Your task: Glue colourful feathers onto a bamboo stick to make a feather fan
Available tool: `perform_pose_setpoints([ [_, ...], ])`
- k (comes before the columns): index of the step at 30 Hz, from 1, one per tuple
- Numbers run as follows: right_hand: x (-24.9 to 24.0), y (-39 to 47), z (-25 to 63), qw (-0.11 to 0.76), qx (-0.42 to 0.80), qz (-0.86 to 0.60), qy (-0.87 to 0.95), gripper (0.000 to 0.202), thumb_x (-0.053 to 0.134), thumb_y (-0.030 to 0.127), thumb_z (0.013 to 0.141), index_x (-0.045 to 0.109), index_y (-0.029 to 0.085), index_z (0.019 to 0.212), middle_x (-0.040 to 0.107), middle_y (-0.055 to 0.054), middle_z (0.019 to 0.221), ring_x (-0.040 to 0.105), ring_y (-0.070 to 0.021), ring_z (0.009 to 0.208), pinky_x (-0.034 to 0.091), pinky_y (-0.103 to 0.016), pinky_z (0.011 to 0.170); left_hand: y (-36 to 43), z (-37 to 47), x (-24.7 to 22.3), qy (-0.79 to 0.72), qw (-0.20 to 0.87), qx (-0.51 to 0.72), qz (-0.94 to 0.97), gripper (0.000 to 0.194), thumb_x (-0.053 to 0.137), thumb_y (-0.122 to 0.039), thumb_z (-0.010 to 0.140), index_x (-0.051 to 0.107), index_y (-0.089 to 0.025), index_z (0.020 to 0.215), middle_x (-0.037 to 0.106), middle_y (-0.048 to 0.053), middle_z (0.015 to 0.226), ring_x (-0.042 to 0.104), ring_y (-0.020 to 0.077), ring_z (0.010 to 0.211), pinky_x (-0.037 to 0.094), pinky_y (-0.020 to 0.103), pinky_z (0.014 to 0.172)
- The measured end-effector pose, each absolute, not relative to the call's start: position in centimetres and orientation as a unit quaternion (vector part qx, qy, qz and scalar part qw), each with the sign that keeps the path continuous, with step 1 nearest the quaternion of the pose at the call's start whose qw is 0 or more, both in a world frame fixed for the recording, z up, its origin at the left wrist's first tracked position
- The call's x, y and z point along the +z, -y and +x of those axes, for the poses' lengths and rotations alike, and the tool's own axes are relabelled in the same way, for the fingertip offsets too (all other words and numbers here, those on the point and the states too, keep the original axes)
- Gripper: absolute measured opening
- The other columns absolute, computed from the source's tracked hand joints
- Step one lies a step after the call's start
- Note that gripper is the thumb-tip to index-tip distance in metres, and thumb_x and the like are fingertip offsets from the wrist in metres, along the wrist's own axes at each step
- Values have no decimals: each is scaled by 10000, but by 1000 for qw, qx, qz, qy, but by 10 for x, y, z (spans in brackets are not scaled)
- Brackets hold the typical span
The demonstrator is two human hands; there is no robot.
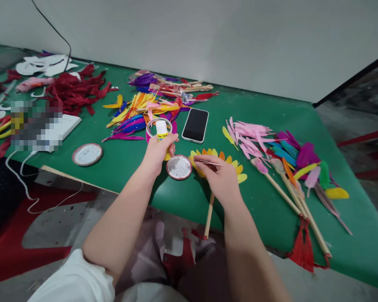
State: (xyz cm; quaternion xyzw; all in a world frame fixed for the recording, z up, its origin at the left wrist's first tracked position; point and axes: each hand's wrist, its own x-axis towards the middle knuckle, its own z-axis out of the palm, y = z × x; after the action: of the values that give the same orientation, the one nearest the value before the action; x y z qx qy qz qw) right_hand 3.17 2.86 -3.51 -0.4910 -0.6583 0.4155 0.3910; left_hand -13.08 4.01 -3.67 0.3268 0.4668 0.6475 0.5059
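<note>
My left hand is closed around a glue stick with a white cap and yellow label. Just beside its fingers is a round red-rimmed disc with a whitish, speckled face. My right hand pinches a thin, light-coloured item too small to name, above a fan of yellow and orange feathers. That fan has a wooden handle pointing toward me, with red cord at its end. My right hand hides part of the fan.
A phone lies beyond my hands on the green table. Colourful feathers are piled behind. Pink feathers and tasselled sticks lie right; another disc, a white box and red ribbons lie left.
</note>
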Motion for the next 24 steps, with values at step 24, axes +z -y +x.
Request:
perform_pose_setpoints([
  [24, -52, -17, 28, 350, 305, -478, 746, 78, 623, 285, 705, 688, 275, 748, 704, 31, 754, 658, -183, 707, 508, -321, 677, -41, -129, -40, -468, 489, 645, 356, 154, 599, -276, 674, 527, -154, 612, 409, -71, 364, 402, 53, 349, 331, 176, 396],
])
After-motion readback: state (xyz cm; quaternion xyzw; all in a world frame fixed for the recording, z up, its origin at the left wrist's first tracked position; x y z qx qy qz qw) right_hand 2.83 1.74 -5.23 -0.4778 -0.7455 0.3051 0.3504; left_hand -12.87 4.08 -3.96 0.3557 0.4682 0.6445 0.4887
